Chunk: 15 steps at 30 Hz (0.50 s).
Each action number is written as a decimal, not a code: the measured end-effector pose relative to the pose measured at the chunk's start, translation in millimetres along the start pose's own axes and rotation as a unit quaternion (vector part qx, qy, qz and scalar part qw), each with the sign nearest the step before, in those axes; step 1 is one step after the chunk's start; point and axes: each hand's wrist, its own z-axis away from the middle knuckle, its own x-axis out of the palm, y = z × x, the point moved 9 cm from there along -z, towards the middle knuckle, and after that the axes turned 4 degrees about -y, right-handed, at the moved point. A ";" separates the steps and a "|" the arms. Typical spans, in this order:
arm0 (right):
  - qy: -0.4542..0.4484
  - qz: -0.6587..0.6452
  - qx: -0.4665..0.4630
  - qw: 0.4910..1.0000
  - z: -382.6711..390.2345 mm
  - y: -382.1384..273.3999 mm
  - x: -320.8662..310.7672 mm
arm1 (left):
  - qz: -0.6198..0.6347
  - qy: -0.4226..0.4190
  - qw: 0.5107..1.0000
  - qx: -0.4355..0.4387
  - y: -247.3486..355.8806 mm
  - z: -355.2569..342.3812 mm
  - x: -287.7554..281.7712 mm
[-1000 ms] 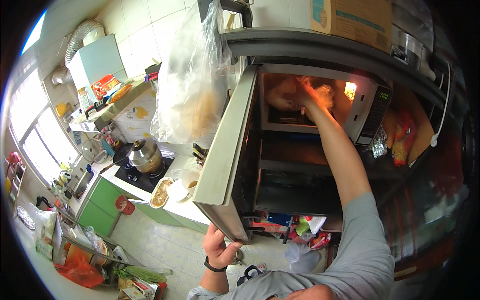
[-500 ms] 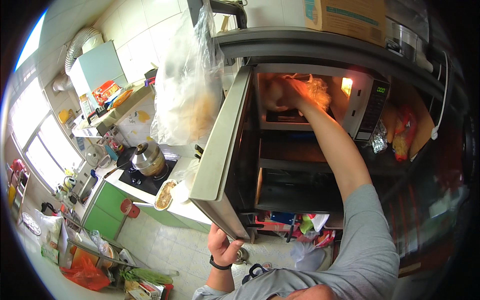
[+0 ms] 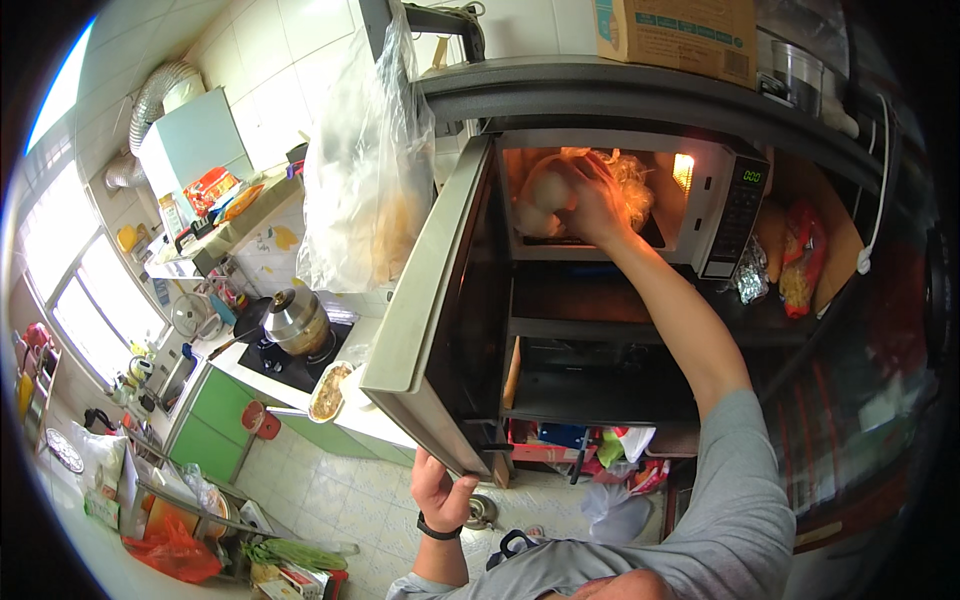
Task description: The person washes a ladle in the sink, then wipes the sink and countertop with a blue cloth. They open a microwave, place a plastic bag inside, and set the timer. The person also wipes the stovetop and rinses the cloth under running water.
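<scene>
My right hand (image 3: pixel 590 205) reaches inside the lit microwave (image 3: pixel 735 215), its fingers curled around pale, rounded items (image 3: pixel 550 205) that I cannot identify. Beside them, at the right of the cavity, is a crinkled translucent bag (image 3: pixel 632 185), orange under the lamp. My left hand (image 3: pixel 442 492) grips the bottom edge of an open cream-framed door (image 3: pixel 405 340) with a dark inner face, at the left of the microwave. The tips of some of my right fingers are hard to make out in the glow.
A hanging plastic bag (image 3: pixel 360 210) is left of the door. Beyond it stand a steel pot (image 3: pixel 298 320) on the hob and an oval food dish (image 3: pixel 326 393). A cardboard box (image 3: pixel 675 35) sits on the upper shelf; red and foil packages (image 3: pixel 800 260) lie right of the microwave.
My right hand has drawn slightly toward the microwave's opening, and the pale items show more clearly near the front. My left hand stays on the door. The view has shifted slightly.
</scene>
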 end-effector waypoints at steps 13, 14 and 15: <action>-0.039 -0.261 -0.018 0.964 15.2 -34.1 -73.5 | 0.255 0.018 0.933 -0.254 -42.8 85.2 47.5; -0.044 -0.272 -0.018 0.961 18.0 -44.6 -83.3 | 0.298 -0.026 0.907 -0.296 -44.8 91.0 65.4; -0.053 -0.255 -0.027 0.965 22.8 -52.9 -94.8 | 0.349 -0.089 0.871 -0.334 -50.2 96.5 85.5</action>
